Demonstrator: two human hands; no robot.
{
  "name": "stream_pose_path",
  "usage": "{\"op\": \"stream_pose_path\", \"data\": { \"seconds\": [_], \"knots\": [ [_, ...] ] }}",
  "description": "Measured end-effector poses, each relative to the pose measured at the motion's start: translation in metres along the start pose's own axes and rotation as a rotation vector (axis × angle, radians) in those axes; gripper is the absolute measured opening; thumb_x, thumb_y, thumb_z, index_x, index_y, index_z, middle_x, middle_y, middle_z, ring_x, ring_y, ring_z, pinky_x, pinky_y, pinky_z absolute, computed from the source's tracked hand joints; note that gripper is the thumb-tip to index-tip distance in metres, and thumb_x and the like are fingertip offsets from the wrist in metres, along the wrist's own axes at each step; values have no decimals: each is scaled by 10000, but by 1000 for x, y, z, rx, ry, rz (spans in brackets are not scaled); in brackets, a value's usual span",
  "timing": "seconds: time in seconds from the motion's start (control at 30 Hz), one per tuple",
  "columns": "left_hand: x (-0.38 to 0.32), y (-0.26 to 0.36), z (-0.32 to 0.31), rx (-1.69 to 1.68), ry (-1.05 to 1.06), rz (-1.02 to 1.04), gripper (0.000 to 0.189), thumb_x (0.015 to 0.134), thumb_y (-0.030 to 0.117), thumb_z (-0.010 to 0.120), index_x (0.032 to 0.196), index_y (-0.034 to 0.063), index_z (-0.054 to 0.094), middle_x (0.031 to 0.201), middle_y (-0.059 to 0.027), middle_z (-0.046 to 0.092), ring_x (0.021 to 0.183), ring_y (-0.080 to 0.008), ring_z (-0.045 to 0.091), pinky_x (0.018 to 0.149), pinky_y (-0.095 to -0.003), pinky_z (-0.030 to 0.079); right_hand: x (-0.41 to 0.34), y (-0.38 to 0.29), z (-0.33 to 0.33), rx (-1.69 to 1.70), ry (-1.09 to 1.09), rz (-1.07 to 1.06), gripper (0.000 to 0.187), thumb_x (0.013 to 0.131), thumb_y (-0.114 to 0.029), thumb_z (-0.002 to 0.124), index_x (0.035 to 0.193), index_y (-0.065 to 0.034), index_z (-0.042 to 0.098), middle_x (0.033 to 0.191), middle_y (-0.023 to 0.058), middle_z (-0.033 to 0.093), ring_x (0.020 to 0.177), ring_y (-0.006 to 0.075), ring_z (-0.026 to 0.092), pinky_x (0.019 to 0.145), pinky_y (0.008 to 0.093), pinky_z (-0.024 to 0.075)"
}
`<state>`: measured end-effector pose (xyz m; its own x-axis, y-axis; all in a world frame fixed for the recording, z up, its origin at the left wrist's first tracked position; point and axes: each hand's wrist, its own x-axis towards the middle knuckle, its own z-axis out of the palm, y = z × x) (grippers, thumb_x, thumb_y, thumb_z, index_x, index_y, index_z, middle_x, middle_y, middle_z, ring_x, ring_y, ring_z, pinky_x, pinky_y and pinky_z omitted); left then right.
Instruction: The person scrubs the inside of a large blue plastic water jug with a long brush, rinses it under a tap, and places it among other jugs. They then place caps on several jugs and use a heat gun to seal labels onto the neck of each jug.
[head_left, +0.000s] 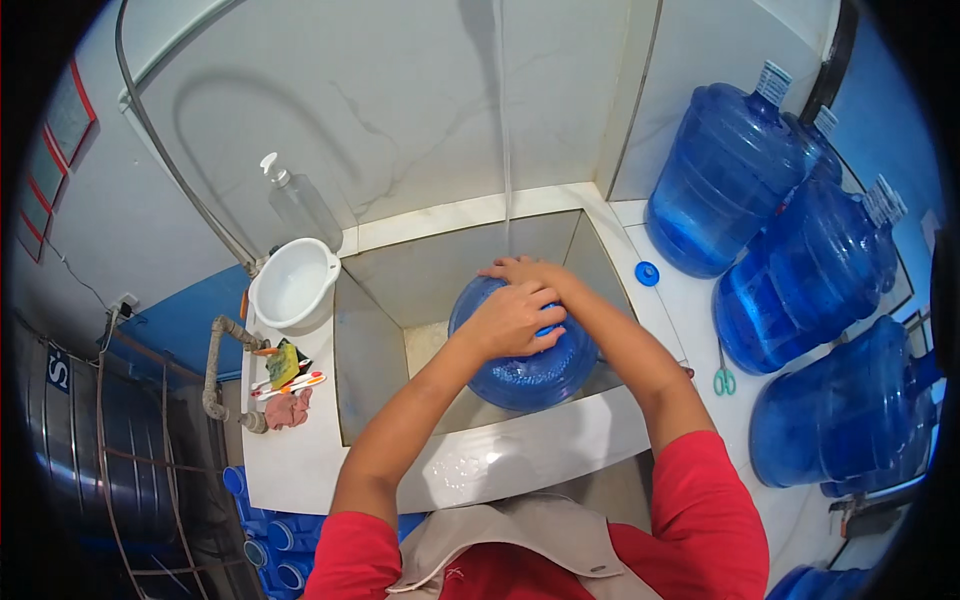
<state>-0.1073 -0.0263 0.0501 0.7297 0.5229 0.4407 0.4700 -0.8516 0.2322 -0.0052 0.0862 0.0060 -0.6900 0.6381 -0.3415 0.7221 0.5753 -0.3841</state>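
Observation:
A large, round blue plastic water jug (525, 382) stands in the tiled sink (375, 345) in front of me. My left hand (511, 321) is over its top, fingers curled around a bright blue cap (551, 319) at the neck. The fingers partly hide this cap. On the jug's far shoulder lies my right hand (529, 271), its wrist close behind the left fingers. From above, a thin stream of water (506, 150) falls behind the jug, and its lower end is hidden.
Several blue water jugs (720, 180) line the right counter, near a loose blue cap (646, 274) and green-handled scissors (724, 381). Left of the sink are a white plastic basin (294, 285), a pump bottle (304, 202), a sponge (283, 366), brushes (300, 384) and a pink cloth (288, 409).

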Motion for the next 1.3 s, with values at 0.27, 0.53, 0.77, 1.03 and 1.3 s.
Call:
{"op": "stream_pose_path", "data": {
  "seconds": [0.27, 0.53, 0.77, 1.03, 1.3],
  "knots": [
    [-11, 40, 11, 258, 311, -741, 270, 760, 265, 607, 944, 69, 577, 1012, -135, 527, 924, -330, 503, 772, -415, 425, -36, 21, 25, 156, 325, 427, 525, 819, -465, 496, 1214, -122, 459, 1210, 197, 466, 1090, 390, 453, 906, 535, 342],
    [-73, -16, -29, -91, 150, -336, 221, 641, 181, 637, 823, 68, 583, 871, -93, 537, 736, -293, 535, 648, -377, 451, -287, 113, 76, 134, 995, 992, 360, 817, -199, 564, 1120, -8, 529, 1162, 211, 516, 1084, 366, 484, 903, 372, 396],
    [-16, 16, -2, -205, 348, -465, 197, 698, 171, 626, 837, 37, 582, 799, -100, 580, 779, -234, 580, 679, -311, 465, -347, 149, 189, -57, 797, 1191, 542, 806, -317, 510, 1281, -81, 399, 1233, 199, 415, 1052, 436, 415, 864, 514, 386],
    [-54, -17, 30, -1100, 767, -733, 242, 732, 172, 466, 841, -34, 529, 766, -171, 600, 754, -231, 580, 736, -302, 444, -336, 80, 123, 630, 1293, 617, 397, 859, -267, 318, 1087, -16, 524, 1076, 128, 488, 974, 210, 486, 813, 309, 394],
    [-70, -23, 32, -1189, 847, -638, 371, 703, 316, 428, 781, -33, 524, 718, -209, 586, 696, -261, 575, 685, -304, 444, -177, -14, 104, 510, 849, 144, 229, 864, -174, 436, 749, -12, 549, 750, 174, 572, 689, 361, 533, 653, 419, 429]
  ]
}}
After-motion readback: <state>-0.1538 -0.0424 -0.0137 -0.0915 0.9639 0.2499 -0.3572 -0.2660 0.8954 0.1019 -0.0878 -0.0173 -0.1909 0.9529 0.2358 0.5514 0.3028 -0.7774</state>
